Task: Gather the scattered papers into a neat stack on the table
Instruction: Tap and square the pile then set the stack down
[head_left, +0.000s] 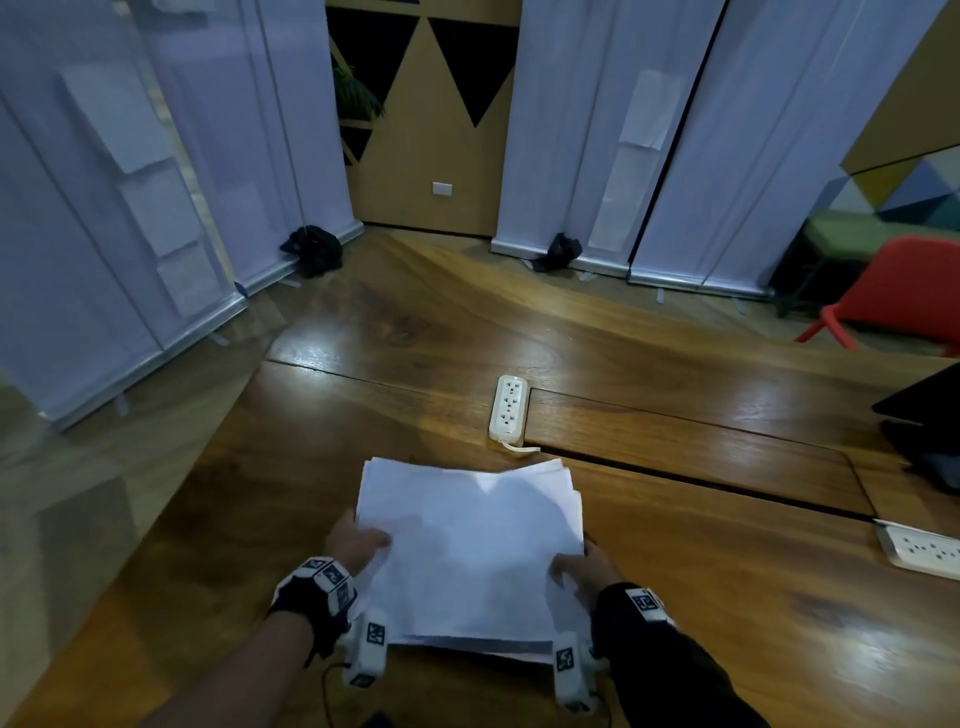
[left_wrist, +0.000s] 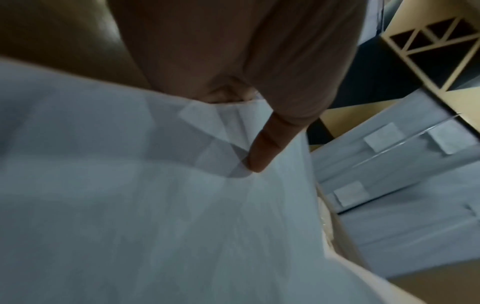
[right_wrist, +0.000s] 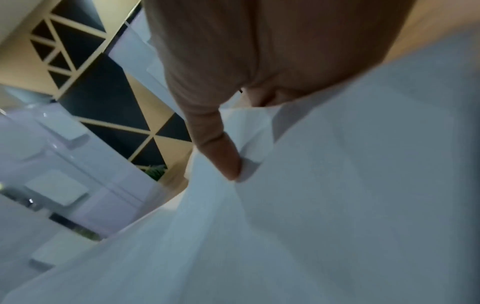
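A loose stack of white papers (head_left: 470, 545) is held between both hands over the near part of the wooden table (head_left: 675, 597), its far edges fanned out unevenly. My left hand (head_left: 358, 543) grips the stack's left edge, thumb on top. My right hand (head_left: 584, 566) grips the right edge the same way. In the left wrist view a thumb (left_wrist: 262, 152) presses into the papers (left_wrist: 155, 205). In the right wrist view a thumb (right_wrist: 223, 158) pinches the sheets (right_wrist: 337, 195). The fingers under the stack are hidden.
A white power strip (head_left: 509, 408) lies on the table just beyond the papers. Another power strip (head_left: 922, 551) sits at the right edge, near a dark laptop (head_left: 930, 415). White banner stands (head_left: 130, 208) and a red chair (head_left: 893, 296) surround the table.
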